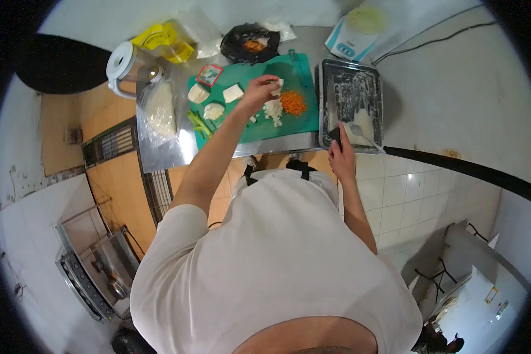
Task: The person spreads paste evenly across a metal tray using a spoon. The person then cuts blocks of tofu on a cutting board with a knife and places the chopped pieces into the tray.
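My left hand (261,92) is closed on a white piece of food (277,88) over the green cutting board (301,71). Below it lie chopped white bits (273,111), beside a heap of shredded orange carrot (293,103). Larger white chunks (233,93) and green stalks (199,125) rest on the board's left part. My right hand (343,156) is wrapped round the dark handle of a knife (335,134), near the front left corner of the metal tray (379,88). The knife's blade seems to point away from me, along the tray's left side.
A pale spoon (360,132) lies in the tray among white residue. Behind the board sit a black plastic bag (242,42) with orange food and a small red-edged box (209,75). A blender jug (124,65), a plastic-wrapped bundle (160,109) and a kitchen scale (349,40) stand around.
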The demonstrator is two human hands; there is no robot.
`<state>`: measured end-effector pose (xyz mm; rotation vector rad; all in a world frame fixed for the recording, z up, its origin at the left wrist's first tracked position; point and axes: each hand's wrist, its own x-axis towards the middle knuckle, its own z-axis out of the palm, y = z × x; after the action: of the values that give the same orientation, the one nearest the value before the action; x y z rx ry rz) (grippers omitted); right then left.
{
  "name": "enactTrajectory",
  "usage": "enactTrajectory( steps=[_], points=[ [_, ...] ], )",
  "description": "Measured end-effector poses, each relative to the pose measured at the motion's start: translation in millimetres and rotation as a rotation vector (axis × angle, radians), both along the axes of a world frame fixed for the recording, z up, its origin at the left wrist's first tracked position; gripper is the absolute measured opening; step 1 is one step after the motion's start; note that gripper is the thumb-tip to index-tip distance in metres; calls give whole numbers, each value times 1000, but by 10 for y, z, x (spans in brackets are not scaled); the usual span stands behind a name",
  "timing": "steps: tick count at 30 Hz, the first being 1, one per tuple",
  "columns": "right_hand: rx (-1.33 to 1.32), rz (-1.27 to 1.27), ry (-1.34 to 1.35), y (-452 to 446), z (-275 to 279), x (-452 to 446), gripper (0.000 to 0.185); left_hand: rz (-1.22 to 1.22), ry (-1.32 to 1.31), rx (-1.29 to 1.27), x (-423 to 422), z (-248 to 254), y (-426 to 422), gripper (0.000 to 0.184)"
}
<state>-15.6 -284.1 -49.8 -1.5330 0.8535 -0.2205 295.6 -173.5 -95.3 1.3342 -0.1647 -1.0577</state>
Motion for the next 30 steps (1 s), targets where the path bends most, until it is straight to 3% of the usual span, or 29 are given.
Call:
enactTrajectory(
  steps=[8, 11, 14, 19, 22, 25, 30],
  points=[
    [19, -183, -84, -431, -130, -425, 57, -277, -183, 84, -608, 53, -1655, 24],
    [-83, -220, -31, -559, -57, -474, 57, -285, -102, 62, -712, -359, -1991, 31],
    [-227, -179, 81, -703, -115, -544, 58, -275, -14, 54, -842, -411, -2114, 27],
    [-226, -144, 50, -885, -307, -557, 59, -194, 222, 44, -956, -697, -2308, 23],
    [-237, -123, 92, -993, -286, -547, 59, -243, 200, 88, -984, -673, -2396, 25],
    [-266, -98, 125, -1089, -295, -557, 58, -261, 77, 114, -997, -870, -2507, 28],
    [-271, -69, 90, -1214, -266, -548, 58, -366, -538, 140, -1015, -784, -2487, 29]
  ],
)
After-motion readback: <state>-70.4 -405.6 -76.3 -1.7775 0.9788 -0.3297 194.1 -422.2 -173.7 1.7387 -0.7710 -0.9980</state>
